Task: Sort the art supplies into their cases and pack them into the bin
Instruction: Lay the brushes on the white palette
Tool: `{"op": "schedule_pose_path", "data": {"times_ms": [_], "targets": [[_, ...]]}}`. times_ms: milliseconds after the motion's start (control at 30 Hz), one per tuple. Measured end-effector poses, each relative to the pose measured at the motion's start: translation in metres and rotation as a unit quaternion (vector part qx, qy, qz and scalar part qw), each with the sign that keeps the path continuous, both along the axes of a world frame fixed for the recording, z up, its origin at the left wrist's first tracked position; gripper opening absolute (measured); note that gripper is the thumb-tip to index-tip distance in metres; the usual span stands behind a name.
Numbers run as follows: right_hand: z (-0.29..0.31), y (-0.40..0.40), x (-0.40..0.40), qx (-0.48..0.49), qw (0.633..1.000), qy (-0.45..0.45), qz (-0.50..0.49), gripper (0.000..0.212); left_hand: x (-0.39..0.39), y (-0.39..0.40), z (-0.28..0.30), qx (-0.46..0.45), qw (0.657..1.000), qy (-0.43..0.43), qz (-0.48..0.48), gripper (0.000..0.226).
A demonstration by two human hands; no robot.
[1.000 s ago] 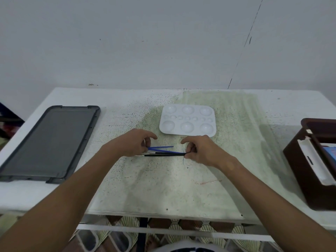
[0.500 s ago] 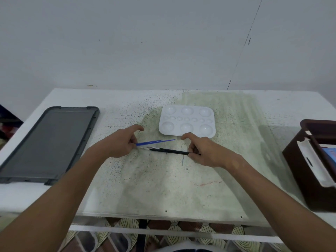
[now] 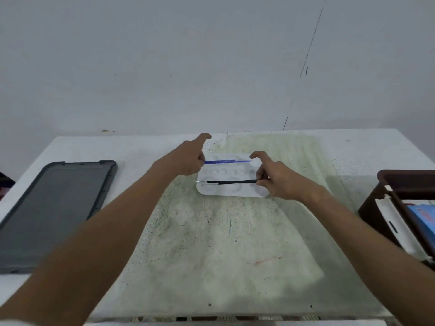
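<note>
Both hands hover above the white plastic paint palette (image 3: 231, 191) at the frame's centre: the left hand (image 3: 188, 161) pinches the thin blue brushes (image 3: 227, 161) by their left ends, index finger stretched out, while the right hand (image 3: 274, 178) pinches the slim black paintbrush (image 3: 231, 182) by its right end. Each brush's long axis runs left to right across the frame, the black one's pale tip pointing left. I judge that the dark brown bin (image 3: 386, 196) at the right edge lies nearer the right hand, and the flat grey case (image 3: 47, 208) on the white tabletop (image 3: 235, 243) lies at the left.
</note>
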State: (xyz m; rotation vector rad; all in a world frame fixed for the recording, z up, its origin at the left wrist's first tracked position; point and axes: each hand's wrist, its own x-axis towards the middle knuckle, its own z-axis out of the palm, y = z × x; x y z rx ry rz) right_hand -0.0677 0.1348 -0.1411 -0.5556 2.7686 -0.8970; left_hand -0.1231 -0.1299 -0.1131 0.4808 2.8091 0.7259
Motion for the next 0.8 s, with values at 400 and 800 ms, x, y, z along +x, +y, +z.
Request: {"op": "schedule_pose_path", "data": {"times_ms": [400,800], "targets": [[-0.028,0.003,-0.019,-0.014,0.996,0.064,-0.053,0.065,-0.033,0.036,-0.028,-0.024,0.994,-0.073,-0.074,0.077],[-0.038,0.043,0.007,-0.109,0.965,0.051,-0.231,0.064,0.030,-0.020,-0.042,0.044,0.997,-0.008,0.057,0.076]]}}
